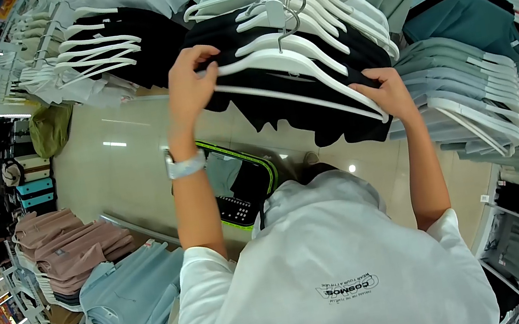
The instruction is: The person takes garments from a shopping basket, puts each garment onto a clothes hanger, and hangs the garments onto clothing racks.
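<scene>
A white hanger (269, 58) hangs in front on the rack, its hook up among several others, with a black garment (264, 107) on it. At the hanger's left end, my left hand (192, 85) is closed, thumb and fingers pinching its tip. My right hand (387, 92) is closed around the hanger's right end, beside the black cloth; its fingertips are partly hidden. More white hangers (324, 18) with black garments crowd right behind. A wristband sits on my left wrist.
A black basket with a green rim (273, 172) stands on the floor below, with clothes inside. Grey-green shirts (465, 67) hang at right, a teal garment (460, 22) above them. Pale blue shirts (133, 292) and pinkish-brown ones (76, 246) line the lower left. Black garments (148, 39) hang upper left.
</scene>
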Demonstrator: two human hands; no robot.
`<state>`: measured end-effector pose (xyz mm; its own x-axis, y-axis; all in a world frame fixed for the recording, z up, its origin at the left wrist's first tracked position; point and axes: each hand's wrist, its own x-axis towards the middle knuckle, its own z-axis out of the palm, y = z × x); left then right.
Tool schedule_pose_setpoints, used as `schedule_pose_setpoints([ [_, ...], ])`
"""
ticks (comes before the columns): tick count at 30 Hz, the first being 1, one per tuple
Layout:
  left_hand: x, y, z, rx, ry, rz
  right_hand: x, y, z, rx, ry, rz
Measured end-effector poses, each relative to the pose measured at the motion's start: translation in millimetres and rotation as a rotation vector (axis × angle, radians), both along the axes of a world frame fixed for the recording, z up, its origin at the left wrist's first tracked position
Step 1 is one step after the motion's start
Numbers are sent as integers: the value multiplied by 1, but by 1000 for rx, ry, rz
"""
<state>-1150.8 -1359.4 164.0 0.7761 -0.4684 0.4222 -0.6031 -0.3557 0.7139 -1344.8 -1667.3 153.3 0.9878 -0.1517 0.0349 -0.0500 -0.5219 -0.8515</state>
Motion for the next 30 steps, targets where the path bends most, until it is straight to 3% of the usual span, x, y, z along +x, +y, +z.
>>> schedule_pose_setpoints([
  [3, 20, 17, 11, 167, 55, -160, -3, -4, -1, 52, 11, 21],
  [11, 44, 31, -2, 292, -13, -166, -13, -16, -28, 162, -54, 18],
  [15, 59, 51, -35, 256, 245, -188, -30, -24, -44, 289, -21, -155],
  [18, 62, 69, -73, 29, 471, -146, -47, -36, -65, 400, 111, -304],
  [22, 50, 85, -120, 41, 553, -38, -70, -48, -113, 141, -11, -294],
  [23, 49, 89, -133, 165, 475, 44, -73, -45, -117, 120, 94, -332],
  [25, 48, 95, -150, 173, 405, 169, -81, -43, -123, 3, 235, -417],
  [26, 47, 95, -155, 175, 370, 230, -83, -44, -128, -98, 293, -461],
  [27, 45, 98, -159, 185, 208, 368, -87, -46, -130, -159, 235, -500],
  [30, 50, 104, -137, 303, 102, 570, -96, -57, -131, -279, 102, -607],
])
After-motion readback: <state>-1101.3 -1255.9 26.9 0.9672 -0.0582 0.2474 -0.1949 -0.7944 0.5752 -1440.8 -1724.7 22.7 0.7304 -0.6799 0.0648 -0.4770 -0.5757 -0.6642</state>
